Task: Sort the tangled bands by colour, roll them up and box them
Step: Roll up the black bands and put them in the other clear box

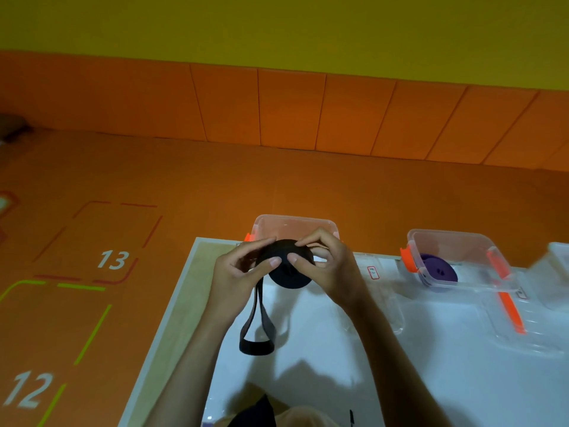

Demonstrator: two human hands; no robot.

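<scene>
A black band (288,272) is wound into a thick roll that I hold above the white table (338,365). My left hand (238,277) pinches the roll's left side and my right hand (329,266) pinches its right side, thumbs pressing on the front face. The band's loose end hangs down as a loop (257,334) that reaches the tabletop. Right behind my hands stands a clear plastic box (295,224) with orange latches. Another clear box (455,260) to the right holds a rolled purple band (440,269).
Clear lids (523,328) lie flat on the table right of my hands, one with an orange latch strip. A third clear container (557,269) sits at the far right edge. The table's left edge (172,318) borders an orange floor with numbered markings.
</scene>
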